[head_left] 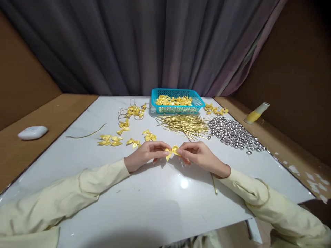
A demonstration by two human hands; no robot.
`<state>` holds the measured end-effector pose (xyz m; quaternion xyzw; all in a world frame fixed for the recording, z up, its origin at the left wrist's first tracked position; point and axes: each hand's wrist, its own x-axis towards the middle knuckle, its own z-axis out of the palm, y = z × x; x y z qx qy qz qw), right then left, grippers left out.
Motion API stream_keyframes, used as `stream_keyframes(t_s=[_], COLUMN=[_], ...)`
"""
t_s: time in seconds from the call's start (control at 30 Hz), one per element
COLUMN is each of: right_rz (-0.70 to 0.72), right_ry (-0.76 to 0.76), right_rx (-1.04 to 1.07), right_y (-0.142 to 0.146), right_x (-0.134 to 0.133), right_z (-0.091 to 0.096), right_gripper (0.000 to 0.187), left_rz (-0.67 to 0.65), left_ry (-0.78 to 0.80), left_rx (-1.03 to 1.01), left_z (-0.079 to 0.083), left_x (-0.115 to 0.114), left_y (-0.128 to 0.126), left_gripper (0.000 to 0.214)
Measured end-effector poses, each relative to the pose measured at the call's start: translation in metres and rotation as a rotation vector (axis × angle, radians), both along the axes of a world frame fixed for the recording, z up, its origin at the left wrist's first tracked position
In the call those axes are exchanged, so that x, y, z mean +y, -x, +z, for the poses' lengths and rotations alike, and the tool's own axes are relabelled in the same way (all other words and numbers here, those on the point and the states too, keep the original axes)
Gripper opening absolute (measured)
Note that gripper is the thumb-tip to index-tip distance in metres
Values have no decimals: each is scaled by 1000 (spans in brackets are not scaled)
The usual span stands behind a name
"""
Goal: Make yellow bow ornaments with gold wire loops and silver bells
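A small yellow ribbon bow [171, 151] is held just above the white table between both hands. My left hand [147, 154] pinches its left loop with thumb and fingers. On the other side my right hand [200, 155] grips the right loop in the same way. Close to my left hand lie loose yellow bows [149, 135], with more bows [111, 140] further left. A gold twist tie [214, 184] sticks out below my right wrist, partly hidden by it. Beyond the hands spreads a pile of gold twist ties [184, 124].
A blue basket [178, 109] of yellow bows stands at the table's back edge. Silver round beads [232, 132] are heaped at the right. Bows with looped ties [136, 111] lie back left. A white oval object [32, 132] and a yellow-white tube [257, 113] flank the table.
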<state>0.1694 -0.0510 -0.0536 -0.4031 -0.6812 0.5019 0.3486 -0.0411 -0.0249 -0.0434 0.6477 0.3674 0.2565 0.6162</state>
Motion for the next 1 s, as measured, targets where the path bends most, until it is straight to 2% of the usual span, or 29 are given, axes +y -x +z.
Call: stream_keyframes(t_s=[0.13, 0.2, 0.27, 0.37, 0.47, 0.67, 0.9, 1.0], right_rz=[5, 9, 15, 25, 41, 58, 30, 30], right_ry=[-24, -61, -91, -126, -156, -202, -186, -171], right_rx=[10, 13, 37, 127, 213, 274, 378, 408], right_y=[1, 3, 5, 4, 0, -3, -3, -5], right_x=[-1, -3, -6, -9, -10, -8, -8, -10], right_z=[2, 3, 4, 6, 7, 7, 4, 6], right_gripper=[24, 23, 22, 19, 16, 20, 25, 34], left_rz=[-26, -34, -8, 41, 46, 42, 94, 155], left_ry=[-7, 48, 190, 498, 664, 692, 552, 481], left_rx=[1, -52, -168, -451, -635, -664, -514, -455], left_z=[0, -2, -5, -10, -9, -1, -13, -15], left_x=[-1, -3, -5, -7, -8, -10, 0, 4], left_y=[0, -2, -3, -6, -7, -5, -10, -11], left_gripper=[21, 18, 13, 7, 9, 15, 6, 8])
